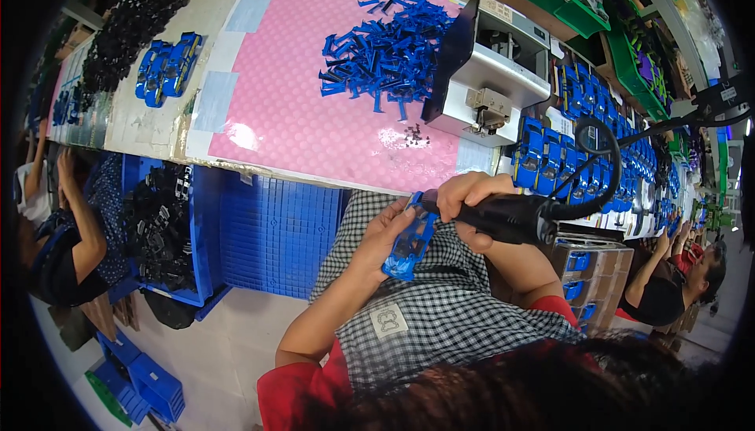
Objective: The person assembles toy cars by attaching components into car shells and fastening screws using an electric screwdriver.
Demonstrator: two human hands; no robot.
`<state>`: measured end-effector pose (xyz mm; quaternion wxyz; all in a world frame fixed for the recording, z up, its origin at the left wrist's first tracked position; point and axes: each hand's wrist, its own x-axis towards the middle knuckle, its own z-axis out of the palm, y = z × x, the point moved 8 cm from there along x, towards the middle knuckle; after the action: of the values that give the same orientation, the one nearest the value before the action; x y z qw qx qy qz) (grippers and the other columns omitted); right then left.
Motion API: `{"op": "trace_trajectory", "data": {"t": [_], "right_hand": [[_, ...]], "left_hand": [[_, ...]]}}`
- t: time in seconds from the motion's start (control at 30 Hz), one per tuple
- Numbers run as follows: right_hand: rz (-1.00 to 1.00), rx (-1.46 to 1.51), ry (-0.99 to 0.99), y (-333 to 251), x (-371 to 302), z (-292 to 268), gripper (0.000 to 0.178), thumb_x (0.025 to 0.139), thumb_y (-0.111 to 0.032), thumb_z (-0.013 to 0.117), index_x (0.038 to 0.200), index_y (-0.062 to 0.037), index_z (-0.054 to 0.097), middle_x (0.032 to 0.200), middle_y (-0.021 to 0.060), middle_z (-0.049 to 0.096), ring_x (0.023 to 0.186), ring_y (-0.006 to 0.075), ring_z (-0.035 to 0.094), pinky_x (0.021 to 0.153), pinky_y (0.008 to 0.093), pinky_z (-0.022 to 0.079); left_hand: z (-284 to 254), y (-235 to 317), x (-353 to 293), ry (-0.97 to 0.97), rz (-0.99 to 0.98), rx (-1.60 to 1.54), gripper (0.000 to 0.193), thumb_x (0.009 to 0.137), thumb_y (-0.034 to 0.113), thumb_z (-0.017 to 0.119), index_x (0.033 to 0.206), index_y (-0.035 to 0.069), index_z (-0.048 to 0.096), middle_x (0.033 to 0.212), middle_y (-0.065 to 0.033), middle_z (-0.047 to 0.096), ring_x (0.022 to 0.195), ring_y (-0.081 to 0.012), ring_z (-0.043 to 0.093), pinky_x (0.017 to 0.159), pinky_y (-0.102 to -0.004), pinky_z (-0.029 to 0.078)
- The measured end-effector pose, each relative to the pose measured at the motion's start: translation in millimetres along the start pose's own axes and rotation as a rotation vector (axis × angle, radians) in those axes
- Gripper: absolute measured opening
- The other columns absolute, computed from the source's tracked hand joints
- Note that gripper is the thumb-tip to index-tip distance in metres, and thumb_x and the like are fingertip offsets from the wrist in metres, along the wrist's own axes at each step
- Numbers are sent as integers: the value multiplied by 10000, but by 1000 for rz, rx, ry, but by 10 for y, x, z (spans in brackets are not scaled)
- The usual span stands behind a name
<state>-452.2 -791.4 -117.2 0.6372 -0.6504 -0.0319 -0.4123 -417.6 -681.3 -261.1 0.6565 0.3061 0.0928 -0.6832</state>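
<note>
My left hand (pixel 376 236) grips a blue toy car body (pixel 407 252) in front of my checked apron, just off the table's near edge. My right hand (pixel 465 193) is wrapped round a black electric screwdriver (pixel 515 219) with a coiled cable at its back end. The screwdriver's front end meets the upper end of the car body; its tip is hidden. Beyond my hands, a few tiny dark screws (pixel 415 138) lie on the pink mat (pixel 291 77). A heap of small blue plastic parts (pixel 389 53) sits further back on it.
A silver and black screw feeder (pixel 487 104) stands right of the heap. Rows of blue car bodies (pixel 550 160) line the table at right. Left are more car bodies (pixel 165 69), black parts (pixel 130 34) and a blue crate (pixel 197 242). Other people sit on both sides.
</note>
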Motion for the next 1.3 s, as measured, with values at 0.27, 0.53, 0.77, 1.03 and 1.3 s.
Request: {"op": "trace_trajectory", "data": {"t": [0.27,0.53,0.77,1.03,1.3], "right_hand": [[-8,56,55,-117,-45,-122,588,743,-550,670,980,-91,390,707,73,508,548,186,544,553,333,473],[-148,67,145,-443,-78,-188,590,752,-582,646,980,-105,385,701,50,505,541,166,545,571,319,473],[-290,170,239,-733,86,-455,609,716,-537,707,1004,-93,407,733,80,513,601,210,550,589,369,467],[-391,-6,885,-726,815,-1559,569,760,-677,553,970,-156,460,704,24,477,578,141,468,596,280,431],[-863,-278,378,-1392,493,-996,664,769,-666,539,1098,-112,377,793,85,508,541,159,516,514,295,460]], "left_hand": [[-49,-10,-5,35,-29,19,328,882,182,606,1149,31,488,942,-62,616,753,-108,614,586,-281,568],[-11,2,-68,40,-47,29,387,893,202,590,1208,13,469,979,-93,613,795,-143,622,617,-297,568],[145,63,-261,33,1,121,473,915,217,553,1328,42,401,1101,-101,580,881,-193,626,652,-307,564],[445,306,-82,-81,101,239,530,934,222,498,1399,65,299,1126,-112,567,911,-227,624,668,-335,567],[337,291,35,-40,109,201,532,937,240,499,1399,65,301,1124,-120,569,908,-230,625,674,-339,570]]}}
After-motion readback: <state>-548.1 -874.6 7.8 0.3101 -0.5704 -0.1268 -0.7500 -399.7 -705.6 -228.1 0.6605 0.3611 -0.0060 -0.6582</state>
